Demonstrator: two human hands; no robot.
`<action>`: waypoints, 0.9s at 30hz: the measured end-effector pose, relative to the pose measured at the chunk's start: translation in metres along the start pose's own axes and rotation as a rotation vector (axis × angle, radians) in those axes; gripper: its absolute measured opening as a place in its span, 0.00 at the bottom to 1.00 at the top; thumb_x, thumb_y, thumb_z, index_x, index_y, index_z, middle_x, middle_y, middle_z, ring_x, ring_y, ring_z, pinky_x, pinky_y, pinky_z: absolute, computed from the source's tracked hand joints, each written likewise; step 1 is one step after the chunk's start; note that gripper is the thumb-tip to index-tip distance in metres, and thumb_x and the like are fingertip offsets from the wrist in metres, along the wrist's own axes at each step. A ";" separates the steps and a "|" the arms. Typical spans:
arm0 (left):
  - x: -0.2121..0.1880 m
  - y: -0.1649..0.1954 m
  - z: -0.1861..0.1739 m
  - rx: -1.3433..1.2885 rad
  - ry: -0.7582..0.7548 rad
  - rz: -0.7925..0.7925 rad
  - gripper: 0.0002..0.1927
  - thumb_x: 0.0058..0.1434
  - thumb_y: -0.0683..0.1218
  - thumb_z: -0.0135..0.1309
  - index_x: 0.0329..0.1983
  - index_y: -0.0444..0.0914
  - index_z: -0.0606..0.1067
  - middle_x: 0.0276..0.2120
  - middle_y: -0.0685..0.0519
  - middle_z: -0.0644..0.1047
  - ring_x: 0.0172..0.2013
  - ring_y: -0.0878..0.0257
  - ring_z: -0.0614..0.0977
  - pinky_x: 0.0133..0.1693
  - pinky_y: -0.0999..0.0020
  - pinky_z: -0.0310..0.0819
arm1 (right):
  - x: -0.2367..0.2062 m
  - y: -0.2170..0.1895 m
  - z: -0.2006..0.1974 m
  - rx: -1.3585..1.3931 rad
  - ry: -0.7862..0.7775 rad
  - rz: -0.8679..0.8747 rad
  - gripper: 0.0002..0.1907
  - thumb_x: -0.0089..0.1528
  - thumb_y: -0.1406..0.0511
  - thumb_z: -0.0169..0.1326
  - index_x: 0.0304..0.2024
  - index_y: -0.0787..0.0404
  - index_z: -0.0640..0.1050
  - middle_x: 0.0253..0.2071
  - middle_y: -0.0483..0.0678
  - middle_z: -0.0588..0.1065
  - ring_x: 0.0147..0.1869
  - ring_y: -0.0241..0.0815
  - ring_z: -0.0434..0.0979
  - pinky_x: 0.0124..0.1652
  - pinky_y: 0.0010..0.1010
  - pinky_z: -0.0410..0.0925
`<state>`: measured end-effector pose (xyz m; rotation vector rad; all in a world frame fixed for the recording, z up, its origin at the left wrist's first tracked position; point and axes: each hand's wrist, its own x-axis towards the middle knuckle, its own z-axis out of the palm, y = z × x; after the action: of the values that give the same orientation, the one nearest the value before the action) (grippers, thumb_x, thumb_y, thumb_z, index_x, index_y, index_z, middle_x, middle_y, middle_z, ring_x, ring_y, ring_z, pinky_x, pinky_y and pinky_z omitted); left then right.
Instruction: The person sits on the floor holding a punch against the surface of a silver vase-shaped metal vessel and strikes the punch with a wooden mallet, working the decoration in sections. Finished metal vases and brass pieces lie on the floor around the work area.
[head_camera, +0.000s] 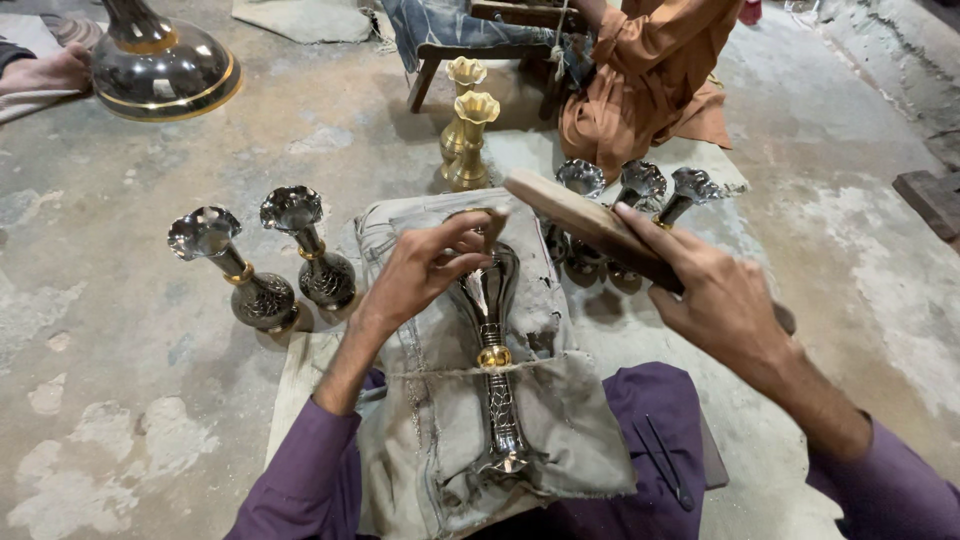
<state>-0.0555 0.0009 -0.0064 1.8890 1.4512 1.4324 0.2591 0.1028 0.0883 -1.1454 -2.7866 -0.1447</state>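
Two silver vases (262, 262) stand on stained concrete floor (120, 330); left hand (420, 270) pinches chisel (493, 225), right hand (725, 300) grips mallet (590, 225).

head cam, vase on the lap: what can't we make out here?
- Chisel tip: head view, hidden behind the left hand.
- Wooden mallet handle: covered by the right hand.
- Vase engraving: glare, too fine.
- Large metal base: cut by the top edge.
- Three silver vases: lower halves behind the mallet.
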 end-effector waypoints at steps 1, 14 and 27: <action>0.002 0.001 -0.001 0.012 -0.026 0.032 0.26 0.64 0.42 0.61 0.65 0.43 0.71 0.43 0.50 0.85 0.41 0.62 0.89 0.41 0.66 0.87 | -0.001 0.000 0.006 0.005 -0.045 0.029 0.45 0.58 0.63 0.58 0.75 0.33 0.57 0.50 0.47 0.76 0.31 0.45 0.81 0.28 0.37 0.78; 0.010 0.010 -0.007 0.216 -0.167 0.106 0.27 0.62 0.49 0.59 0.66 0.48 0.72 0.44 0.54 0.85 0.38 0.62 0.88 0.42 0.61 0.84 | -0.024 0.033 0.051 0.288 0.346 -0.134 0.48 0.55 0.68 0.61 0.76 0.43 0.59 0.51 0.57 0.72 0.41 0.49 0.79 0.37 0.34 0.80; 0.005 0.003 -0.002 0.272 -0.089 0.173 0.24 0.62 0.47 0.60 0.63 0.47 0.75 0.47 0.51 0.84 0.38 0.59 0.88 0.41 0.61 0.84 | -0.032 0.015 0.040 0.085 0.466 -0.180 0.43 0.57 0.69 0.61 0.74 0.41 0.62 0.49 0.47 0.77 0.46 0.47 0.79 0.36 0.39 0.76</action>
<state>-0.0557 0.0034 -0.0012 2.2624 1.5370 1.2556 0.2889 0.0971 0.0442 -0.7256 -2.4440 -0.2684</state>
